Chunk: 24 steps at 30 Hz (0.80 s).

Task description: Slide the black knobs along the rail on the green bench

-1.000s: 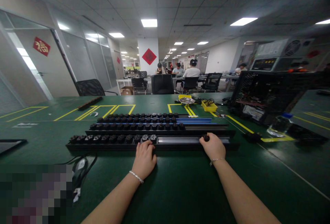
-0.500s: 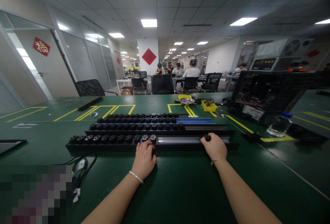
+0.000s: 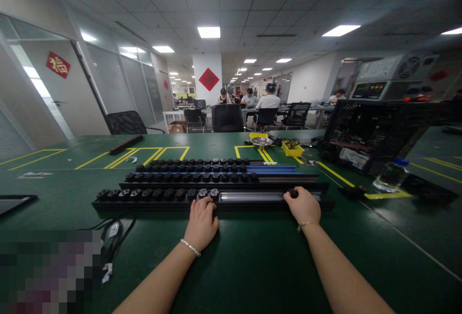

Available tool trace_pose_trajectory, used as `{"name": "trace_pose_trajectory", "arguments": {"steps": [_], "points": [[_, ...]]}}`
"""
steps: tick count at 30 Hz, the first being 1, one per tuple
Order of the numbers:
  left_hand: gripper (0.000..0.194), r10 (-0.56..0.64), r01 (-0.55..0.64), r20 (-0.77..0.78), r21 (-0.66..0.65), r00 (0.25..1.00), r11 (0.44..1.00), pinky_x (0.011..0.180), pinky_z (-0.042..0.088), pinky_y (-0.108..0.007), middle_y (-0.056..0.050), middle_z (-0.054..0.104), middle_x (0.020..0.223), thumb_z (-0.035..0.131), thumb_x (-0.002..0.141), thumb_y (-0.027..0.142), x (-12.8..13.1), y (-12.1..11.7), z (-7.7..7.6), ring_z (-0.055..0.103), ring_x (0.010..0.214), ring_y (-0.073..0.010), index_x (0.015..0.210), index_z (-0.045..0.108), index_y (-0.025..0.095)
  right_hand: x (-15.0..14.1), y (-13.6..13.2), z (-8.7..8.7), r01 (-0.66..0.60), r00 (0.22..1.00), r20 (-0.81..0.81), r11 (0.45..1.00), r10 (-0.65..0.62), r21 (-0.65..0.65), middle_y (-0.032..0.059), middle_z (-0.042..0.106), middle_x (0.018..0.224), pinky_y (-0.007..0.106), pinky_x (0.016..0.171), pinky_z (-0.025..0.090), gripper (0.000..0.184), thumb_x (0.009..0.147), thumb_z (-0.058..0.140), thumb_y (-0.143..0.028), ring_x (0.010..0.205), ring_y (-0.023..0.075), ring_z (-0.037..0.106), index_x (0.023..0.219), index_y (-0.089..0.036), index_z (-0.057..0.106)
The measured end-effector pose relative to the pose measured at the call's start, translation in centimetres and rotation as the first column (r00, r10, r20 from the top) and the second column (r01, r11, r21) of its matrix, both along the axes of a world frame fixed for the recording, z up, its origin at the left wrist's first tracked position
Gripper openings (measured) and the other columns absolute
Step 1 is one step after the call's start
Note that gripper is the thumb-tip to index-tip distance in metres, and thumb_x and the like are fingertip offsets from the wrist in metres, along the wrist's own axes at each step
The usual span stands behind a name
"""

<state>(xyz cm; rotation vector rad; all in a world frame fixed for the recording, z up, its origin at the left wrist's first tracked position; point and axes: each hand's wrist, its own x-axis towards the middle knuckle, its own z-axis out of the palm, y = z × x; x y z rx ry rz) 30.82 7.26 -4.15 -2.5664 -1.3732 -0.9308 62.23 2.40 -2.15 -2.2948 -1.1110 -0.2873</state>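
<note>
A single golden Chinese character, 福, could be read on the red diamond-shaped paper sign [image 3: 58,65] that was fixed to the pale door [image 3: 83,99] at the far left. A dark character or pattern was borne by the larger red diamond-shaped paper [image 3: 209,79] on the square white pillar [image 3: 198,63], but it could not be made out. On the white rectangular label [image 3: 354,157] of the black open-sided computer case [image 3: 384,121], nothing could be deciphered (the print was too small and dim). The small white tag [image 3: 113,229] on the black coiled cable [image 3: 107,244] was likewise marked, though illegibly. No brand or number could be read.
</note>
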Motion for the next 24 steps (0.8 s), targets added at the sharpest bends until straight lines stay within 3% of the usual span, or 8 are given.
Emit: {"name": "trace_pose_trajectory", "arguments": {"steps": [11,24], "points": [[0.022,-0.002,0.002,0.006,0.003,1.0,1.0,0.105,0.027,-0.053,-0.008,0.055,0.109,0.049,0.072,0.016,-0.1,0.11,-0.16,0.049,0.11,-0.0248,0.092,0.056,0.02,0.23,-0.09,-0.06,0.016,0.998,-0.053,1.0,-0.017,-0.004,0.0053,0.061,0.08,0.027,0.056,0.032,0.025,0.074,0.045,-0.04,0.071,0.0182,0.053,0.077,-0.019,0.06],[0.022,-0.001,0.001,-0.003,-0.016,1.0,1.0,0.106,0.025,-0.053,-0.008,0.054,0.109,0.048,0.072,0.016,-0.07,0.04,-0.02,0.048,0.11,-0.0246,0.092,0.056,0.02,0.46,-0.27,0.03,0.037,0.999,-0.033,0.999,-0.038,-0.023,0.0073,0.062,0.079,0.029,0.062,0.037,0.03,0.075,0.044,-0.043,0.076,0.0211,0.055,0.082,-0.019,0.06]]}}
